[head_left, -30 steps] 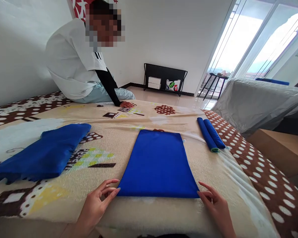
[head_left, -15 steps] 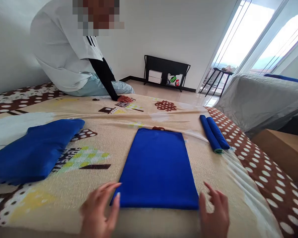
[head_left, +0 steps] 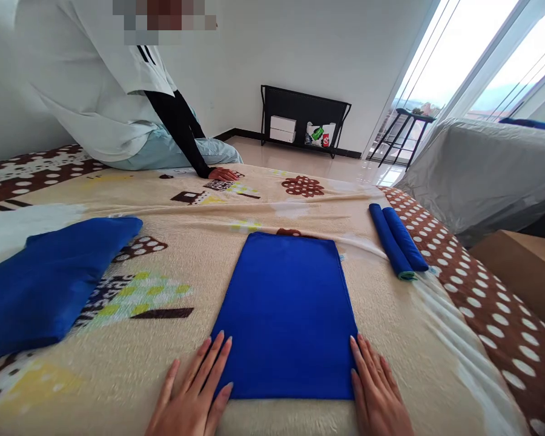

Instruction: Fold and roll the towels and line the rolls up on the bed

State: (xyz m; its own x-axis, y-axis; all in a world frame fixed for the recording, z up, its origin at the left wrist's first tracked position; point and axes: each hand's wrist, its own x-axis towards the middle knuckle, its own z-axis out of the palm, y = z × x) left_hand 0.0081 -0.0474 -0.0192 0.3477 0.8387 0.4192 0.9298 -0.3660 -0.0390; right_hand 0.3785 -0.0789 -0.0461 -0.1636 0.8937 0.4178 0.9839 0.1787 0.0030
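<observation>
A flat blue cloth [head_left: 288, 309], folded into a rectangle, lies in front of me on the patterned blanket [head_left: 131, 363]. My left hand [head_left: 195, 381] rests at its near left edge, fingers spread and fingertips touching the cloth. At the near right edge lies my right hand [head_left: 376, 381], fingers stretched out and palm down, fingertips against the border. Neither hand grips anything. Two rolled blue cloths [head_left: 393, 242] lie side by side at the right. On the left is a loose pile of blue cloth [head_left: 49, 284].
A person in a white shirt [head_left: 86, 79] sits at the far left, one hand [head_left: 222, 174] on the blanket. Beyond stand a black rack [head_left: 304, 112] and a stool [head_left: 404, 136]. A plastic-covered piece of furniture [head_left: 490, 163] and a cardboard box [head_left: 522, 272] are at the right.
Both hands have come down from hovering beside the near corners and now lie flat along the cloth's side edges. The view has shifted slightly. The cloth's position on the blanket looks unchanged.
</observation>
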